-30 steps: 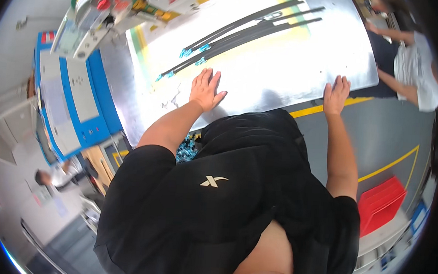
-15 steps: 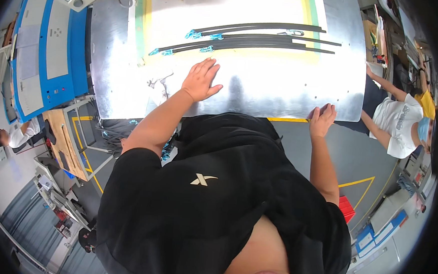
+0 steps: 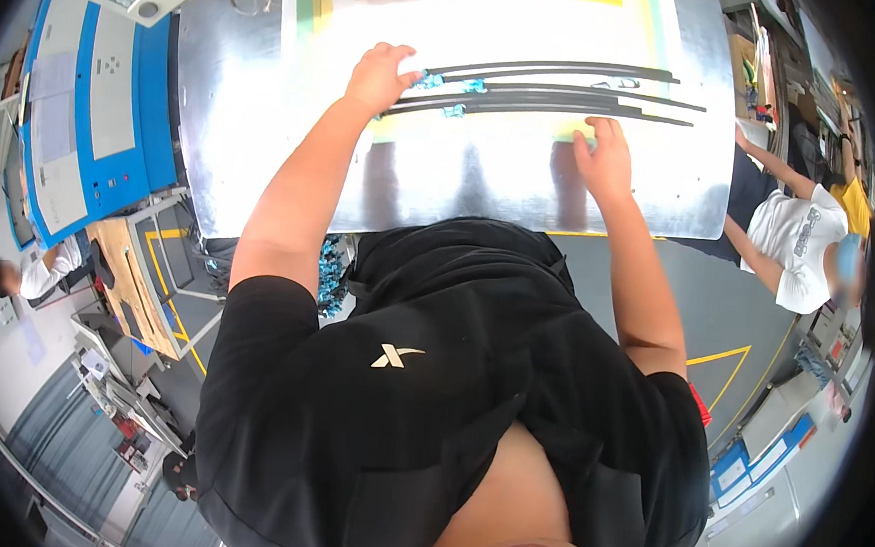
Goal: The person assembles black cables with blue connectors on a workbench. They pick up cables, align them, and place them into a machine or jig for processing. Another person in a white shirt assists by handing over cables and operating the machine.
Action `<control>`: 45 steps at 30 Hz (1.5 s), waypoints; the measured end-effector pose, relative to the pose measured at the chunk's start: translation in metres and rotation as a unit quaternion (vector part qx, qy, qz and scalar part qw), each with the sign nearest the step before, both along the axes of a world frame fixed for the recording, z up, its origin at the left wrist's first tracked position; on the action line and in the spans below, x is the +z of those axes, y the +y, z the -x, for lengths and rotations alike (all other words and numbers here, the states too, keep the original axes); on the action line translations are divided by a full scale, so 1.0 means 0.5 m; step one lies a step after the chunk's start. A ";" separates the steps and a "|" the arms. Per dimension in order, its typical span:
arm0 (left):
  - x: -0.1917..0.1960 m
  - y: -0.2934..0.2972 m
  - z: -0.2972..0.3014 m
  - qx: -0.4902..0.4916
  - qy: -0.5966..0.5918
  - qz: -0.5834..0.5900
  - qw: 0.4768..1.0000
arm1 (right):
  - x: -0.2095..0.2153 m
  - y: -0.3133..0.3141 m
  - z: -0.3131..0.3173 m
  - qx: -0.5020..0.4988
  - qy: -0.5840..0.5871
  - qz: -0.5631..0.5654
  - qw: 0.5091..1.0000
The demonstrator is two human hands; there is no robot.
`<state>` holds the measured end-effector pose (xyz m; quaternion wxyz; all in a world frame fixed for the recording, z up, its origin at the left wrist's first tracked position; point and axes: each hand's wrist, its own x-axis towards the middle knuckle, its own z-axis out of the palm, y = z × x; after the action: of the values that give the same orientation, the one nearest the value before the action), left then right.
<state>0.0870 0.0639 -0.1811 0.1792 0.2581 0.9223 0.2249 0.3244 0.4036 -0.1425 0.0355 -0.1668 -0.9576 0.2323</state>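
The left hand [image 3: 378,74] reaches far out over the shiny metal table [image 3: 265,143] and rests on the near-left ends of several long black strips [image 3: 559,88], at about eleven o'clock from the person's chest. Its fingers are curled around or over those ends; whether they actually pinch a strip cannot be told from this view. The right hand [image 3: 603,158] lies at about one o'clock, flat and open, fingertips touching the edge of the nearest strip, holding nothing.

The strips lie side by side across a pale yellow sheet [image 3: 487,126], running from the left hand toward three o'clock, with small blue tags [image 3: 449,82] near their left ends.

What could go wrong, as a judgement: the strips look thin and springy, so lifting one by its end alone may let the far end drag and knock its neighbours out of line. They lie close together, and the curled fingers could catch two at once. The flat right hand only presses at the edge; if it slides on the smooth sheet, the strip may shift or bow. The long reach also leaves the body leaning over the table edge, so a slip of either palm on the polished metal would jolt the whole layout.

Another person in a white shirt [image 3: 790,245] works at about three o'clock, close to the table's right corner.
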 end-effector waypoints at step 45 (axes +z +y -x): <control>0.043 -0.723 -0.418 0.219 -0.072 0.079 0.970 | -0.084 -0.223 0.174 0.120 0.131 -0.045 0.983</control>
<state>0.2962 -0.2977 -0.1597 0.2116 0.0180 0.9559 0.2030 0.2376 0.2920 -0.1843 0.1404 -0.0171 -0.9671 0.2112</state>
